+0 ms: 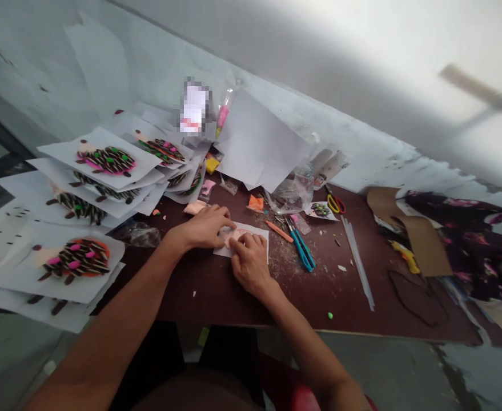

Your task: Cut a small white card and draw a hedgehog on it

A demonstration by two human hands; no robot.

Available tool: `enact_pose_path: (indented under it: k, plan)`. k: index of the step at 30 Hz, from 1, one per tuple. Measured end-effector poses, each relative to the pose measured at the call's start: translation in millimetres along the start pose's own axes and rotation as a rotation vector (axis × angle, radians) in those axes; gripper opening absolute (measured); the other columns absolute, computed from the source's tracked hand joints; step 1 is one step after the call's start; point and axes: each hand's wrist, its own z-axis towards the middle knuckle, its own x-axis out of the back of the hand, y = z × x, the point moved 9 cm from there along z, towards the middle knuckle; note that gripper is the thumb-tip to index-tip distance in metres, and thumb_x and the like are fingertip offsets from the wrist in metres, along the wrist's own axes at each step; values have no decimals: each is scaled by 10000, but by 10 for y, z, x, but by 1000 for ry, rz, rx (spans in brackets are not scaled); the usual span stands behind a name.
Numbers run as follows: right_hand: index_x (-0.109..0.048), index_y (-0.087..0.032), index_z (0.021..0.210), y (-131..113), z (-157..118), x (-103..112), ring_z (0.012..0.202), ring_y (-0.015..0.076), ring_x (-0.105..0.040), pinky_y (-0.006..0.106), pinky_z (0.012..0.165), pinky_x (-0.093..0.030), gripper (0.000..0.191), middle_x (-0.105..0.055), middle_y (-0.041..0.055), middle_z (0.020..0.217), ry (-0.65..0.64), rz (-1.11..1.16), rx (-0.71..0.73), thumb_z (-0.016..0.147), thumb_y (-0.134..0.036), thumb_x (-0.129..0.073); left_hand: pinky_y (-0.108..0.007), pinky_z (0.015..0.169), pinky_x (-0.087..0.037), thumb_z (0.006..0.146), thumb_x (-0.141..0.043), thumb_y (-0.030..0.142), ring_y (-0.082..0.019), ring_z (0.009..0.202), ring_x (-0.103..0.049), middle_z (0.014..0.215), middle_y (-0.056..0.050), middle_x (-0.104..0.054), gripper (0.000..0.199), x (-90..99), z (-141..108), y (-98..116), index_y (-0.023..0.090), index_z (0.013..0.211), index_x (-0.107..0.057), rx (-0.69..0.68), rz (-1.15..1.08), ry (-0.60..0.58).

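Lying beside the paper: scissors (blue-handled).

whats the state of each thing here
left hand, open, fingertips on white card
white card, flat on the table
right hand, pinching pink cutout
pink cutout, held on the card
teal-handled scissors, lying closed
decorated paper sheets, overlapping in piles
clear plastic bag, crumpled

Small craft workshop: a dark wooden workbench against a scuffed white wall. Shown are overlapping decorated paper sheets, blue-handled scissors, red-and-yellow-handled scissors, clear plastic bags, and scattered paper scraps among fine trimmings.
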Motion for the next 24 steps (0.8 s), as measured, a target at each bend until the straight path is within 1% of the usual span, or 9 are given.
enact_pose_path:
  k: [4,8,12,14,18,21,24]
  plan:
    - [-677,-209,1095,-37,-10,-15,975,230,-471,377,928,-315,328,-592,66,979,-8,25,17,819,-128,-518,-401,967,-384,686,-634,222,-278,1068,-501,1164,-76,-588,482,-17,8,-10,253,1162,-705,-2,1,-5]
    - [-690,-217,1111,-5,-21,-15,957,216,-482,374,929,-319,365,-590,54,965,7,64,26,808,-103,-523,-393,972,-383,694,-640,237,-275,1089,-495,1198,-70,-585,512,-36,18,-31,268,1203,-686,-8,-1,-19]
    - [-699,-221,1099,101,-29,35,937,220,-484,372,913,-319,361,-595,64,972,67,38,-45,813,-104,-511,-377,952,-396,696,-642,248,-265,1075,-504,1197,-69,-591,518,-30,19,-40,269,1212,-685,-8,-11,-22]
    - [-703,-214,1070,105,-30,34,924,226,-479,371,910,-319,327,-599,70,961,60,3,-59,816,-125,-518,-375,952,-396,698,-642,252,-263,1078,-506,1198,-70,-592,514,-23,17,-38,268,1209,-687,-6,-10,-20]
    - [-699,-203,1024,25,-36,7,918,231,-469,370,912,-324,281,-599,72,940,22,-16,-25,815,-143,-523,-378,960,-392,695,-643,243,-266,1093,-503,1204,-72,-589,519,-17,15,-34,268,1211,-688,-2,-20,-16]
    - [-695,-205,1054,-22,-44,-10,930,231,-471,376,927,-328,308,-598,70,949,6,27,17,811,-140,-516,-380,963,-392,691,-648,236,-270,1090,-505,1193,-77,-586,511,-28,16,-42,261,1199,-698,-2,-26,-20]
    - [-708,-205,1078,-11,-43,-14,936,223,-478,382,934,-329,351,-592,65,946,8,99,39,804,-117,-507,-377,967,-388,694,-656,242,-268,1083,-506,1190,-75,-583,508,-36,20,-57,261,1201,-696,-12,-18,-12]
